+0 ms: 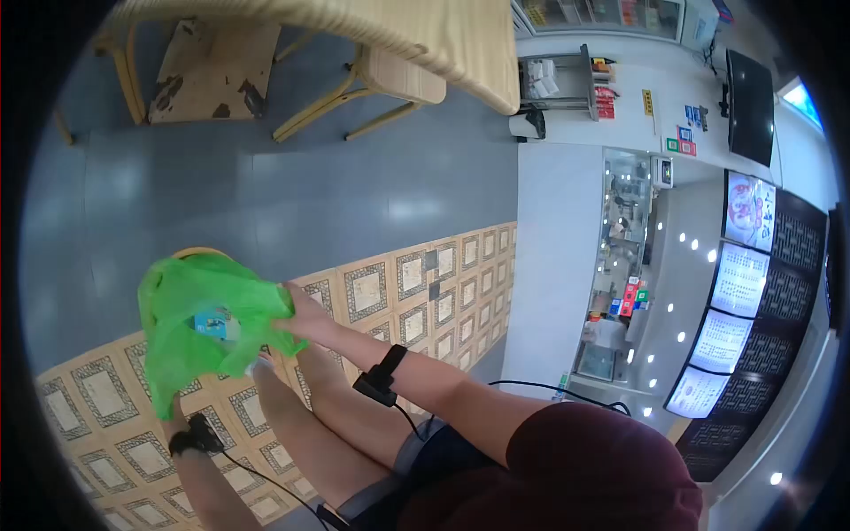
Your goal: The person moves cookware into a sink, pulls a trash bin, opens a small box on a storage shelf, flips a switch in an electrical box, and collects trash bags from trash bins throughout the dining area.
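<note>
A bright green plastic bag (168,345) hangs spread out between my hands at the left of the head view. My right hand (305,317) is closed on its right edge. At the bag's lower corner my left hand (176,411) grips the plastic, its fingers mostly covered by the green film. A small blue and white packet or label (216,324) shows in the middle of the bag; whether it is inside or printed on it I cannot tell. Behind the bag's top edge peeks a curved, tan rim (199,251). Black straps with cables are on both wrists.
A wooden table (398,31) stands at the top, with wooden chairs (398,75) beside it. To the right are a white counter (553,265) with a glass case, a small shelf (567,84) and lit menu boards (739,274). Patterned tiles (366,292) border the grey floor.
</note>
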A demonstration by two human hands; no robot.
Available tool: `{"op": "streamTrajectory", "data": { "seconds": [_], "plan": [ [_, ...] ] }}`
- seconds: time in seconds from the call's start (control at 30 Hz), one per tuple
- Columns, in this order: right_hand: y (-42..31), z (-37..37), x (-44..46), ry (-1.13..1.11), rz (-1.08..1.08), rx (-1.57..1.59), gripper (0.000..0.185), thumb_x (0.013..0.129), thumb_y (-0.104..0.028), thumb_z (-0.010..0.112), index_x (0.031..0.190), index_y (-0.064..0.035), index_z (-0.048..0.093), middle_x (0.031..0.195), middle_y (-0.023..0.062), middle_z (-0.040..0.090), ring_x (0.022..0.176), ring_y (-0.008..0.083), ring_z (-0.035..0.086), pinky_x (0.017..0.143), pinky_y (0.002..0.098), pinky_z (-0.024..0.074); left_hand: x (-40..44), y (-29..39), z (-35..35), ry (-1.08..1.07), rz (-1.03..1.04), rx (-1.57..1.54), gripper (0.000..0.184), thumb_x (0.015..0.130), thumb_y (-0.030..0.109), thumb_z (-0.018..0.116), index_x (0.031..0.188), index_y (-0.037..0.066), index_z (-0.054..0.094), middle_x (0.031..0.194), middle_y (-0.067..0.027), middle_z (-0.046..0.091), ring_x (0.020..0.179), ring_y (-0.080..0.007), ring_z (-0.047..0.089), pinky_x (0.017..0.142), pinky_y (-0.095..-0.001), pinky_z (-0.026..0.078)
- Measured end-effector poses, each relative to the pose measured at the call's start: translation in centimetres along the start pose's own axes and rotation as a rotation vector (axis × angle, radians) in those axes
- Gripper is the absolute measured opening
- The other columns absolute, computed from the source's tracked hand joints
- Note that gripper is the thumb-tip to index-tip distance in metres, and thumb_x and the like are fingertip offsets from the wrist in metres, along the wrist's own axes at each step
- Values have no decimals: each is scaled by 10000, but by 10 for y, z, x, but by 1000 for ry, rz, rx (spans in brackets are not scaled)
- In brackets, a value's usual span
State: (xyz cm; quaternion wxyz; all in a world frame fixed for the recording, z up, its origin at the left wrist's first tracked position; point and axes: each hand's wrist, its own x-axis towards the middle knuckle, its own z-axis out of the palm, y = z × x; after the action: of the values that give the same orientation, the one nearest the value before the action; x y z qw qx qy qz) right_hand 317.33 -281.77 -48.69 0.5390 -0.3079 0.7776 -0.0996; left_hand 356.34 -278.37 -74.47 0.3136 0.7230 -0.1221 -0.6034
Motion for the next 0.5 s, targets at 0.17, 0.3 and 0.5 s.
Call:
{"op": "streamTrajectory", "data": {
  "seconds": [0.17, 0.3, 0.5],
  "plan": [
    [-7, 8, -18, -241, -36, 113, 753, 660, -225, 651, 1254, 46, 274, 1052, 217, 515, 1010, 272, 506, 844, 324, 409, -72, 68, 8, -202, 180, -44, 325, 814, 152, 539, 1108, 29, 477, 1109, -66, 473, 1007, -117, 436, 840, -276, 356],
    [-34, 16, -43, -240, -76, -5, 762, 673, -255, 664, 1262, 28, 273, 1077, 216, 499, 1013, 268, 500, 846, 329, 411, -125, 114, 30, -206, 304, 20, 214, 855, 152, 471, 1051, 67, 488, 941, -5, 488, 867, -123, 463, 737, -268, 379],
    [-52, 4, -71, -87, -119, 448, 577, 785, -188, 576, 1262, -16, 300, 1098, 139, 486, 987, 210, 488, 814, 305, 419, -214, 144, 21, -350, -39, 286, 416, 821, 243, 513, 1144, -12, 460, 1034, -87, 529, 971, -140, 458, 825, -300, 373]
  ]
}}
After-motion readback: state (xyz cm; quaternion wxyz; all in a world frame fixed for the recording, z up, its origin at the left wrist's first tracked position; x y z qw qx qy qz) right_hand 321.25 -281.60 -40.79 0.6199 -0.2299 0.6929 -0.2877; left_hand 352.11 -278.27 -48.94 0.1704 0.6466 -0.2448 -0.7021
